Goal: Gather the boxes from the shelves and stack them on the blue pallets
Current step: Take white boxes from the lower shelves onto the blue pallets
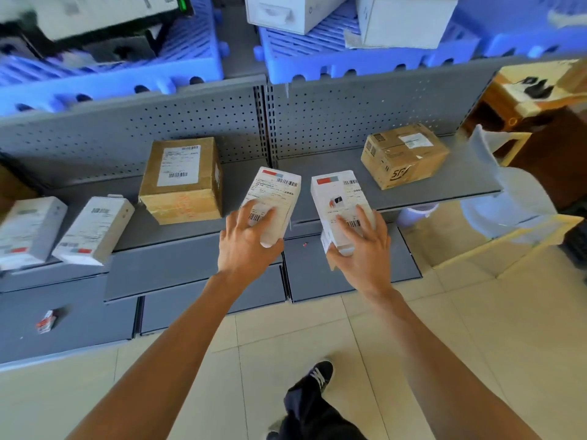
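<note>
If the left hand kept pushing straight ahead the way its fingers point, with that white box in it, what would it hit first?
Probably the grey perforated back panel of the shelf. The left hand holds its white box pointing up and slightly right, through the gap beside the large brown box. Depth is hard to judge, so it might graze it.

A grey shelf (333,182) with a perforated back panel carries a tall brown box (182,181) left of centre, a smaller brown box (403,155) at the right, and two white labelled boxes (95,230) (28,231) lying at its left end
</note>
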A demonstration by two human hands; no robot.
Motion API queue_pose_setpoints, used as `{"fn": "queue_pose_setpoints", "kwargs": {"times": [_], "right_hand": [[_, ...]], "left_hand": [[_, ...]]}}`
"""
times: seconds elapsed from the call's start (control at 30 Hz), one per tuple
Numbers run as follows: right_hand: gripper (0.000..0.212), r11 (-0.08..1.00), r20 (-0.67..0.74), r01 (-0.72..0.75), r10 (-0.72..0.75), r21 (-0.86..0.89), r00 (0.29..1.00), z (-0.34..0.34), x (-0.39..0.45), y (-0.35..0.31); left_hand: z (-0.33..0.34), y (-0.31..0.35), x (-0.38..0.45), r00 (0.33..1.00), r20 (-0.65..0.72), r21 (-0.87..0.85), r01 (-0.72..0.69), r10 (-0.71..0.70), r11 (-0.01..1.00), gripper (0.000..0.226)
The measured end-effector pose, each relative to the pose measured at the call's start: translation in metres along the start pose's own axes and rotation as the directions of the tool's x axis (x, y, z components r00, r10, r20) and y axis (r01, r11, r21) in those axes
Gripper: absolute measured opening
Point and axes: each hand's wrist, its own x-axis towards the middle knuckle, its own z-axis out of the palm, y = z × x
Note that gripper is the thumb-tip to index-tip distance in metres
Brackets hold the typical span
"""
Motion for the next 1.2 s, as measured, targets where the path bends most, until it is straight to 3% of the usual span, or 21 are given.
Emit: {"fn": "queue_pose_setpoints", "kwargs": {"times": [0.37,0.77,1.2], "right_hand": [[0.057,0.992,-0.199,0.122,-0.126,-0.031,0.972,-0.117,-0.063,-0.046],[0.057,0.974,-0.371,0.223,-0.222,-0.041,0.902,-0.210,-0.045,-0.091],[0.060,0.965,-0.324,0.250,-0.261,-0.077,0.909,-0.269,0.054,-0.061]], "left_hand": [[-0.099,0.042,-0.077,0.980,-0.192,-0.063,-0.068,0.054,0.996,0.064],[-0.195,0.083,-0.088,0.928,-0.364,-0.069,-0.112,0.080,0.991,0.060],[-0.228,0.125,0.003,0.916,-0.401,-0.030,-0.043,0.027,0.999,0.062]]}}
